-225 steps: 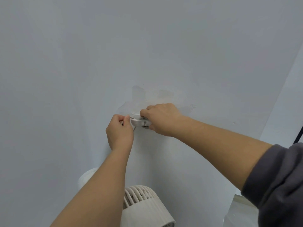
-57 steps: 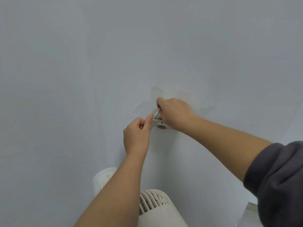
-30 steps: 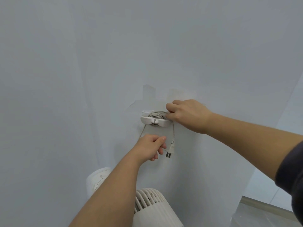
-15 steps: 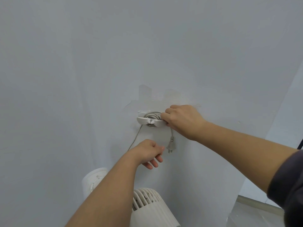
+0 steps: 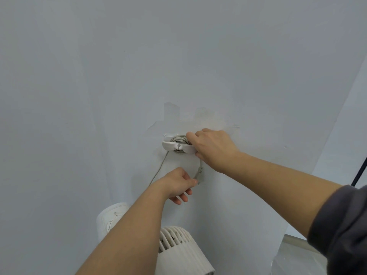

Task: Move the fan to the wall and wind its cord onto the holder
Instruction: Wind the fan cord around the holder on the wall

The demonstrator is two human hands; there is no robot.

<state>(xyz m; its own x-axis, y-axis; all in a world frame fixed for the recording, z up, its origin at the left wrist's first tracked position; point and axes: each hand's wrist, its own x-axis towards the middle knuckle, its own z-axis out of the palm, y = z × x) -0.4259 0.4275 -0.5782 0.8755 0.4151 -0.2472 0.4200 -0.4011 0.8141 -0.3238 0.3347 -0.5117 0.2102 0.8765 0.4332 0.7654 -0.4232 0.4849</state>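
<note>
A white cord holder (image 5: 172, 145) is fixed to the pale wall, with the grey cord (image 5: 179, 139) coiled around it. My right hand (image 5: 212, 148) grips the holder's right end and the coil there. One strand of cord (image 5: 158, 171) runs down to the left toward the white fan (image 5: 178, 247), which stands against the wall below. The plug (image 5: 199, 172) hangs under the holder. My left hand (image 5: 178, 185) is just below the plug, thumb and forefinger at its tip.
The wall (image 5: 119, 76) fills the view, with a patched area around the holder. A black cable (image 5: 360, 171) hangs at the right edge. A strip of floor and baseboard (image 5: 296, 240) shows at the lower right.
My left hand let go of the holder, dropped below it and now reaches the hanging plug. My right hand shifted to the holder's right end. The wound cord and plug came into view.
</note>
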